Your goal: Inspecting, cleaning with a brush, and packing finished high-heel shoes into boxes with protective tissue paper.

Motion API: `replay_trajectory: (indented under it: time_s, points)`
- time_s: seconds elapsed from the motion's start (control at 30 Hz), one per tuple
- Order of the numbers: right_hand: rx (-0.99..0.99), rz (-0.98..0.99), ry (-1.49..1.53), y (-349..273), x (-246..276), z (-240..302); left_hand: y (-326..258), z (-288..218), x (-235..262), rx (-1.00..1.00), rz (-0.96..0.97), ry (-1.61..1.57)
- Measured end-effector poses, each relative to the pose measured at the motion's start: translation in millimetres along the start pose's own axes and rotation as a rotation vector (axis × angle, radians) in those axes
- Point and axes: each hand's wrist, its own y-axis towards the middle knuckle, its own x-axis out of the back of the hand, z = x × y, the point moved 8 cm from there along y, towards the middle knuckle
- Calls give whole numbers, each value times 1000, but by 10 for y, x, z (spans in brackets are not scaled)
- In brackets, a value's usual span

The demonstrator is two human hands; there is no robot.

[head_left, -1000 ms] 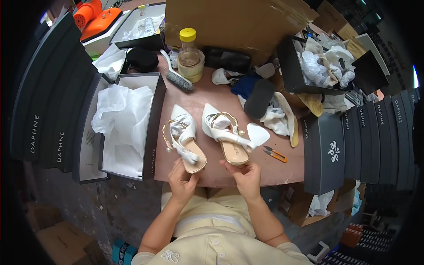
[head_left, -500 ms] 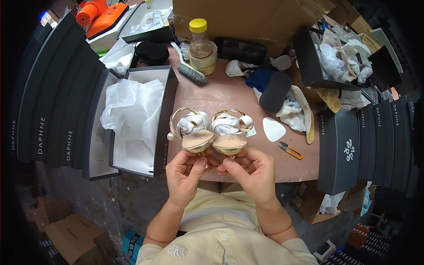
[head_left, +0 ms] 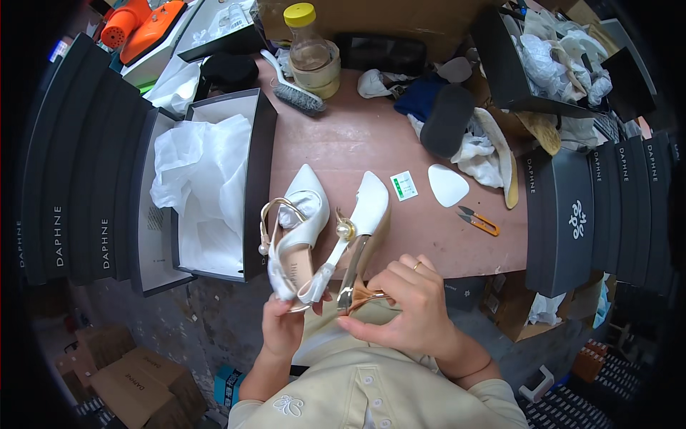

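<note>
At the front of the table I hold a pair of white pointed heeled shoes, toes pointing away from me. My left hand (head_left: 283, 325) is closed around the heel end of the left shoe (head_left: 314, 222), whose insole faces up; a gold strap with a pearl arches beside it, and white stuffing fills its toe. The right shoe (head_left: 370, 204) is tilted on its side, showing its sole edge, a gold heel and a pearl ornament. My right hand (head_left: 411, 307) grips that heel between thumb and fingers. Beyond the shoes lie a small green-and-white packet (head_left: 404, 186) and a white rounded pad (head_left: 448, 186).
An open shoebox (head_left: 263, 179) with white tissue paper (head_left: 207, 186) stands left, beside stacked dark boxes (head_left: 71, 171). Orange-handled thread snips (head_left: 480, 222) lie right. A brush (head_left: 299, 99), a yellow-capped bottle (head_left: 312, 50) and cloths (head_left: 475, 154) sit farther back. More boxes (head_left: 561, 222) line the right.
The shoes have swung from heels toward me to lying lengthwise with toes away. The right shoe has rolled onto its side. The small packet, mostly hidden before, now shows fully.
</note>
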Motion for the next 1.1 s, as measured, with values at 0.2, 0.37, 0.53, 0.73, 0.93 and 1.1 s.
replay_trajectory:
  time_s: [0.2, 0.37, 0.53, 0.73, 0.93, 1.1]
  points:
    - [-502, -234, 897, -590, 23, -799, 39, -311, -335, -285, 48, 1183]
    - [-531, -459, 1411, -725, 172, -1158, 16, -333, -577, -485, 47, 1401]
    - [-878, -507, 1447, -945, 95, -1272, 8, -160, -211, -368, 12, 828]
    - [-908, -338, 1433, -1144, 54, -1285, -25, 376, 104, 4, -161, -445]
    - [-686, -194, 845, -1014, 226, -1187, 39, 303, 296, 6, -266, -186]
    - [-508, -338, 186, -1004, 436, -1153, 94, 597, 234, 204, -38, -498]
